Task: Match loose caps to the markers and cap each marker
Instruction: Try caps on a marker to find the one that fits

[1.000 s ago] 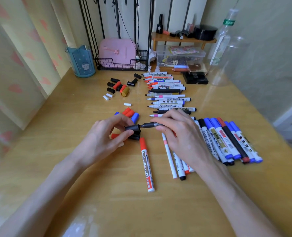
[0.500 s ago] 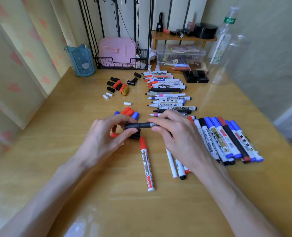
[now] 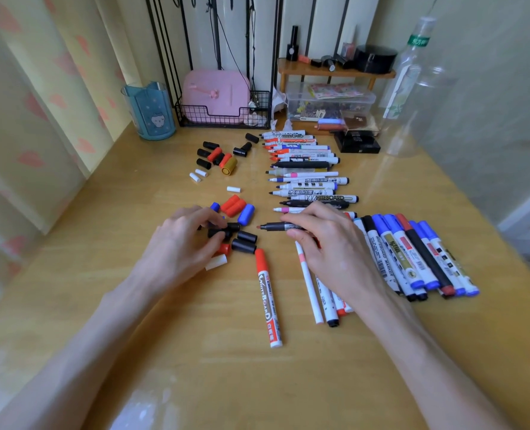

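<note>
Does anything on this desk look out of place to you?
One red-capped marker lies alone, angled, apart from the capped row on the right. A lone gold cap also sits among the black and red caps farther back.

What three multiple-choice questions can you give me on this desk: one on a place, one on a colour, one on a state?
1. Where does the blue cup stand? A far left, at the back. B near right. C centre.
2. What colour is the cap on the whiteboard marker lying alone between the forearms? A blue. B red. C black.
3. The dark marker in the grip of the right hand is: A capped. B uncapped. C snapped in two.

Answers: A, it stands at the back on the left; B, the cap at its far end is red; B, its tip is bare and points left.
</note>
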